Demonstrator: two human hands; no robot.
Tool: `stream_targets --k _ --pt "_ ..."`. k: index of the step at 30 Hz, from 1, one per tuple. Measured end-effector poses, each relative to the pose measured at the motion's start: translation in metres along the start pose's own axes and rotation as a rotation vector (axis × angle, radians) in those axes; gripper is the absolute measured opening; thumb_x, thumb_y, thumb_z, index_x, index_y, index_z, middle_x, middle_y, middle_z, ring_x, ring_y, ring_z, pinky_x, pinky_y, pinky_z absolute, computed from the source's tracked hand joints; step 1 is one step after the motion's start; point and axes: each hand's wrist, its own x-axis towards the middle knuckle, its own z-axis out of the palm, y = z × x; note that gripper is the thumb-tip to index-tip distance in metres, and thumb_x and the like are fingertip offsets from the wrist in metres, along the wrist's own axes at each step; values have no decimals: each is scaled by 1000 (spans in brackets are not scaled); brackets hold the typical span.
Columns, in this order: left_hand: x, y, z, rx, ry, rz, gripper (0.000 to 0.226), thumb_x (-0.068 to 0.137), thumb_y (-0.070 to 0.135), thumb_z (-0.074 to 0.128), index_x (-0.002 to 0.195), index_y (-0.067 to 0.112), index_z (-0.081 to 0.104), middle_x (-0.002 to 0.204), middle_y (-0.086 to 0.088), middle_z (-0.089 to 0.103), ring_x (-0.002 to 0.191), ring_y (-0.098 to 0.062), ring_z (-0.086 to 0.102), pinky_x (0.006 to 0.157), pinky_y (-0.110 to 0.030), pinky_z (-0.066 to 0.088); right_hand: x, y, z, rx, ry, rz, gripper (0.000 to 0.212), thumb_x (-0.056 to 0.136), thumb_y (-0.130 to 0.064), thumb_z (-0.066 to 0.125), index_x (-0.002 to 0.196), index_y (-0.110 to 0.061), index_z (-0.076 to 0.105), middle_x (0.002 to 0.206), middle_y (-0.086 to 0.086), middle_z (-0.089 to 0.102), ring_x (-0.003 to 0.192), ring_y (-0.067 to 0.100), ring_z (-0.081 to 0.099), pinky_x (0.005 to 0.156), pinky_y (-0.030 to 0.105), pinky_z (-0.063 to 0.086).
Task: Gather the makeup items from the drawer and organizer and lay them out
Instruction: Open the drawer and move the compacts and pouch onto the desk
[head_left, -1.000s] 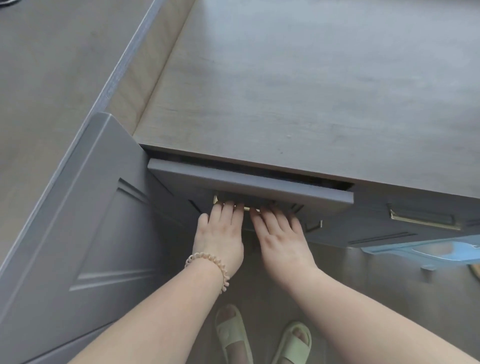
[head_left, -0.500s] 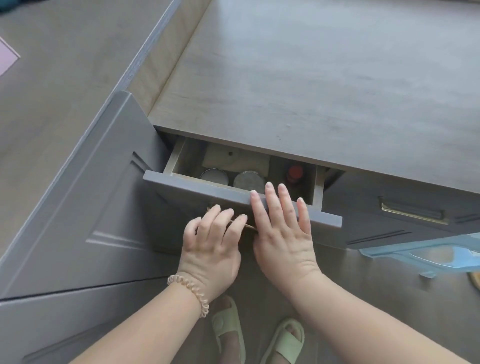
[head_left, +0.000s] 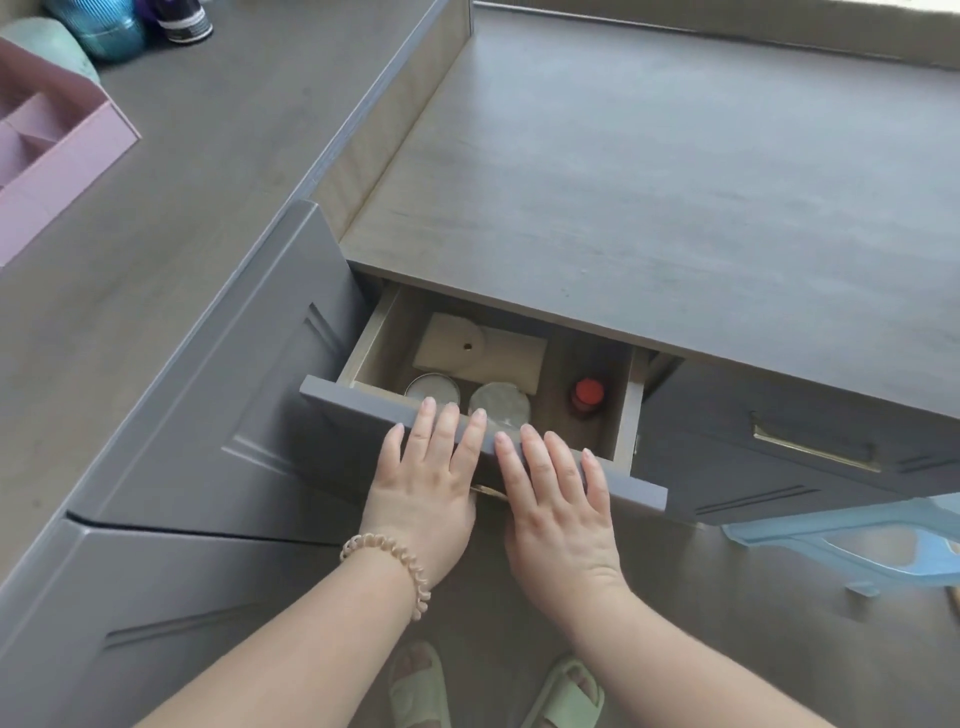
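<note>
The grey drawer (head_left: 363, 402) under the desk top stands pulled out. Inside lie a cream flat pad with a small hole (head_left: 467, 345), a round white-lidded jar (head_left: 432, 388), a round silvery compact (head_left: 501, 404) and a small bottle with a red cap (head_left: 588, 392). My left hand (head_left: 428, 483) and my right hand (head_left: 558, 499) lie side by side on the drawer front, fingers straight over its top edge. A gold handle (head_left: 488, 491) shows between them. A pink organizer (head_left: 57, 140) sits on the left counter.
A blue container (head_left: 111, 28) and a dark bottle (head_left: 182, 21) stand behind the organizer. The wide desk top (head_left: 675, 182) lies beyond the drawer. A second drawer with a gold handle (head_left: 815, 449) is to the right; a light blue stool (head_left: 857, 540) stands lower right.
The drawer has slid out from nearly closed to well open, showing its contents. Both hands moved from under the handle up onto the drawer front. The view has widened to include the organizer.
</note>
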Motion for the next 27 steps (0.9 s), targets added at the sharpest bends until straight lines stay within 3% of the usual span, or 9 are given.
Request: stream_targets --k 4,11,16,27 --pt "-12 -9 0 18 75 60 79 72 46 69 138 17 38 134 -10 54 128 -29 47 101 -46 26 -11 -6 -3 46 37 35 67 72 -19 40 140 -20 38 138 2 39 127 24 37 107 45 23" --pt "-40 -18 15 -12 111 91 70 76 46 60 138 21 40 131 -7 54 128 -27 38 99 -44 28 -36 -22 0 16 93 28 67 71 -19 48 138 -21 41 137 3 48 127 23 41 106 43 26" --pt "-52 -30 14 -23 120 156 57 83 44 47 137 25 44 125 -3 57 120 -24 41 97 -42 28 -50 -33 -4 -9 83 43 63 74 -27 53 136 -21 43 135 5 52 126 24 41 105 44 28" --pt "-83 -40 -2 -41 35 234 67 75 44 65 136 22 47 125 -5 60 116 -26 55 98 -45 27 -78 -49 -23 -6 -110 40 66 77 -42 53 139 -22 39 138 5 52 127 24 41 106 45 28"
